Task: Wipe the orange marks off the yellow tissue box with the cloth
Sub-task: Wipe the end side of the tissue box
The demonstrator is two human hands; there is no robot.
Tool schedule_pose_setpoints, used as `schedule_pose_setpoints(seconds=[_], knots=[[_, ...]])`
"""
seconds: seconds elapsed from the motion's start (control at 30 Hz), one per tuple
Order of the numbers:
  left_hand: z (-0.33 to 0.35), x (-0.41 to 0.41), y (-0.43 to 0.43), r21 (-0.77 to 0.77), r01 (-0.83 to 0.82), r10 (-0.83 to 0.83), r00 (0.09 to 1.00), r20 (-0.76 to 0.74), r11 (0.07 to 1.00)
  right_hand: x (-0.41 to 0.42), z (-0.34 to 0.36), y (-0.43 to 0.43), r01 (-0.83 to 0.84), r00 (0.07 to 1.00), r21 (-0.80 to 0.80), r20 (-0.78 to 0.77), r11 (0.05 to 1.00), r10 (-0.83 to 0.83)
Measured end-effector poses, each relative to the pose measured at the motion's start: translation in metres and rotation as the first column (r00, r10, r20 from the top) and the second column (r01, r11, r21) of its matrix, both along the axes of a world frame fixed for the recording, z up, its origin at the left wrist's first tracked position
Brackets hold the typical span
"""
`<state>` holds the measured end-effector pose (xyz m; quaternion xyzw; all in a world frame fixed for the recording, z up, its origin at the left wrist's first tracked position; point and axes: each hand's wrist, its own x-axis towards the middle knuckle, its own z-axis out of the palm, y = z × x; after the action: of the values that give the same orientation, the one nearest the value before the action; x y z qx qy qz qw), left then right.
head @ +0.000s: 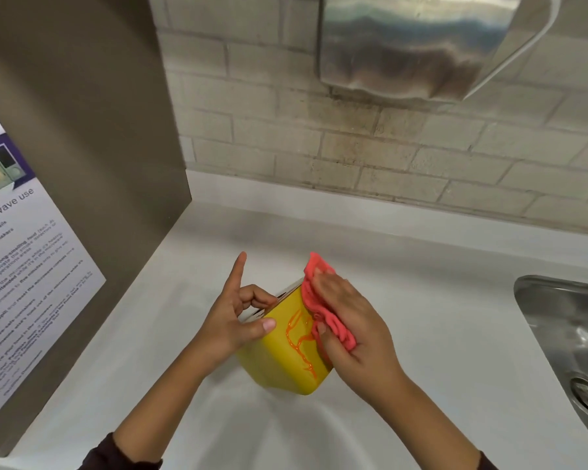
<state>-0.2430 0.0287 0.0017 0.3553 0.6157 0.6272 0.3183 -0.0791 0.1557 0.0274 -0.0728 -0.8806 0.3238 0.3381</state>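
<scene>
Your left hand (233, 322) gripped the yellow box (282, 354), tilted above the white counter (438, 320), forefinger free. Your right hand (348, 320) pressed the pink cloth (314, 296) flat beside the orange marks (299, 337). The box looked light, smooth, probably slippery; its rim seemed the safest hold.

Yellow tissue box (279, 354) tilted above white desk (438, 334), held between both hands. Left hand (233, 320) grips box's left edge, thumb on yellow face, index finger pointing up. Right hand (350, 320) presses pink cloth (314, 300) flat against box's right side. Orange marks (299, 337) squiggle across facing side. Steel sink (571, 340) at right. Microwave notice (17, 266) on left panel. Steel dispenser (418, 42) on brick wall.
</scene>
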Motion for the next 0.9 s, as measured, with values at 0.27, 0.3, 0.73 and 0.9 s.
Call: schedule_pose_setpoints(seconds=[0.27, 0.3, 0.73, 0.9], knots=[[0.001, -0.002, -0.001, -0.013, 0.027, -0.027, 1.0, -0.007, 1.0, 0.01, -0.005, 0.002, 0.133, 0.99, -0.244, -0.011, 0.961, -0.14], [0.002, -0.002, -0.001, -0.014, 0.031, -0.031, 0.999, -0.011, 0.999, 0.008, -0.005, -0.001, 0.162, 0.985, -0.291, -0.014, 0.943, -0.174], [0.0, -0.007, 0.001, 0.017, 0.004, -0.005, 0.999, 0.033, 1.0, 0.007, -0.009, 0.001, -0.112, 0.993, -0.012, -0.044, 0.994, 0.111], [-0.001, -0.01, 0.002, 0.008, 0.024, -0.025, 0.999, 0.036, 1.0, 0.007, -0.012, 0.006, -0.022, 0.991, -0.175, -0.137, 0.984, -0.002]])
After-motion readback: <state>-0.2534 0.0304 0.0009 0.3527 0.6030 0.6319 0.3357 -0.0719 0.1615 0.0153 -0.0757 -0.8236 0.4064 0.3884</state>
